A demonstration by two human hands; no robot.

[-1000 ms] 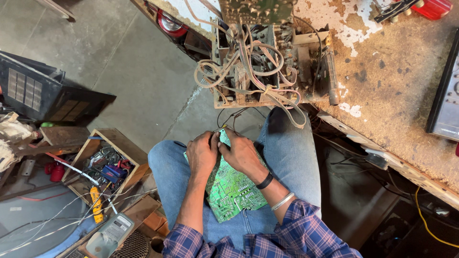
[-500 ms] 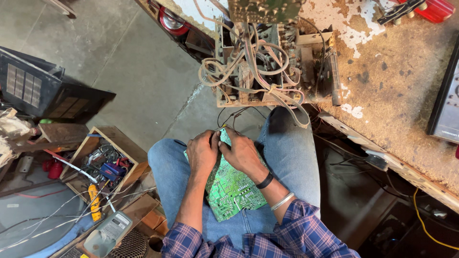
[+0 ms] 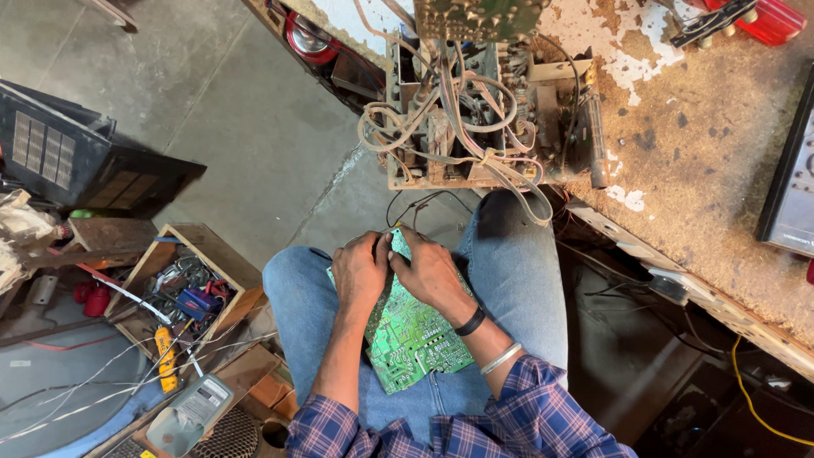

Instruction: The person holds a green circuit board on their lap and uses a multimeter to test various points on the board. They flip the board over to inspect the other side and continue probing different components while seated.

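Overhead, a worn workbench (image 3: 712,170) fills the upper right; at its near left edge stands a stripped electronics chassis (image 3: 483,119), its cover already off and loose cable looms (image 3: 424,127) spilling over the front. A thin black lead appears to run from under the chassis down to the green circuit board (image 3: 411,339), which lies solder side up across the seated person's lap, on blue jeans, below the bench edge. The board is thus out of the chassis, apparently tethered to it, and work on its far end is judged to be in hand, nothing yet refitted. Left hand (image 3: 360,271) and right hand (image 3: 431,273) sit close together, fingertips pinching the board's far edge; whether a small part lies between them cannot be told. On the floor at left, an open wooden box (image 3: 216,250) holds tangled wires and small red and blue parts; a grey multimeter (image 3: 191,414) lies near its lower corner, and a yellow-handled tool (image 3: 165,356) beside the box
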